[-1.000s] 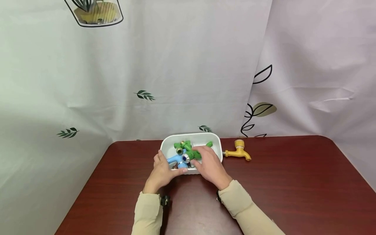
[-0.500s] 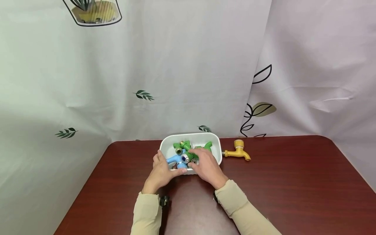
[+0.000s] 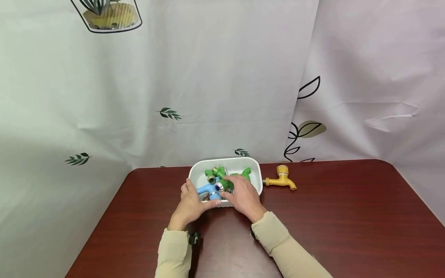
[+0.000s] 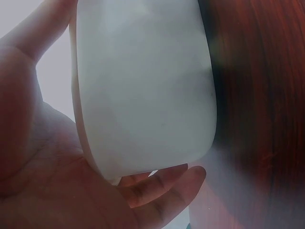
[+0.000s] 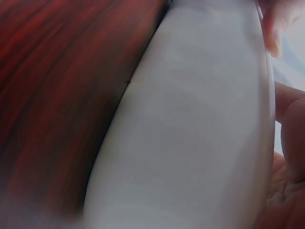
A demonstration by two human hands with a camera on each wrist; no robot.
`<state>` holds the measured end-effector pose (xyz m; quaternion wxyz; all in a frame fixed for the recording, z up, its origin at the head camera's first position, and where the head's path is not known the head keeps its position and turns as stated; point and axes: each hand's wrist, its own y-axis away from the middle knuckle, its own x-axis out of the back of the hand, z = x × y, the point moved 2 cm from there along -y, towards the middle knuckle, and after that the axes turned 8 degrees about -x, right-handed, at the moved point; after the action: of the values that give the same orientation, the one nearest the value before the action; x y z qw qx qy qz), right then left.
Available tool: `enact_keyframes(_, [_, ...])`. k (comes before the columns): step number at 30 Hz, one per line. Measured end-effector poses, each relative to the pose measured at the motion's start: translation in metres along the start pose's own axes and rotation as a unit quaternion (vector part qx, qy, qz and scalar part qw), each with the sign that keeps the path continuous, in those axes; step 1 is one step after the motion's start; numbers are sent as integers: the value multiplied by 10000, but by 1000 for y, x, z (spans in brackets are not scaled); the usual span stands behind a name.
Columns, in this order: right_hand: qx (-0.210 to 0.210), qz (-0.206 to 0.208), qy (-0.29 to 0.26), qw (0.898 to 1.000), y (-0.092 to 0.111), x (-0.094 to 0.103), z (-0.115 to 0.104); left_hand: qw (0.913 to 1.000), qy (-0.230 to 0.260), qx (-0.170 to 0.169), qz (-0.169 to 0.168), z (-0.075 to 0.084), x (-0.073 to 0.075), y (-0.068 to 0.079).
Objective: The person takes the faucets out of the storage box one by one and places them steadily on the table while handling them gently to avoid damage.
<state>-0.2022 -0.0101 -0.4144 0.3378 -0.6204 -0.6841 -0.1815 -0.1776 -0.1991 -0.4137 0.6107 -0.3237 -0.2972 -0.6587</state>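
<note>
A white plastic tray (image 3: pixel 256 178) stands at the back of the table, holding several taps. My left hand (image 3: pixel 189 202) grips its left front corner, thumb along the front rim and fingers round the left end; the left wrist view shows these fingers (image 4: pixel 164 195) curled against the tray wall. Inside the tray lies a light blue tap (image 3: pixel 208 189). A green tap (image 3: pixel 221 185) with a silver and blue cap lies against it. My right hand (image 3: pixel 243 195) reaches over the front rim, thumb and fingers round this green tap; its fingertips are partly hidden.
More green taps (image 3: pixel 218 172) lie at the back of the tray, and a green spout (image 3: pixel 246 172) shows at its right. A yellow tap (image 3: pixel 282 179) rests on the dark red table (image 3: pixel 330 216), just right of the tray. A printed curtain (image 3: pixel 215 96) hangs behind.
My right hand has shifted slightly left, towards the capped green tap, uncovering more of the green spout at the right. The left hand and the tray stay in place.
</note>
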Motion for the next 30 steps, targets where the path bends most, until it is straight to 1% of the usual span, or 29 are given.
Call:
enact_keyframes(4, [-122, -6, 42, 9999, 0, 0, 0, 10000, -8, 18, -4, -1, 0, 0])
enact_keyframes(11, [109, -48, 23, 9999, -1, 0, 0, 10000, -10, 75, 6, -1, 0, 1])
enact_keyframes(20, [149, -298, -140, 9993, -2, 3, 3, 10000, 10, 12, 82, 1, 2, 2])
enact_keyframes(22, [175, -294, -155, 9993, -2, 4, 4, 10000, 13, 18, 84, 1, 2, 2])
enact_keyframes(30, [304, -46, -391, 9988, -2, 9, 5, 10000, 6, 32, 37, 0, 0, 0])
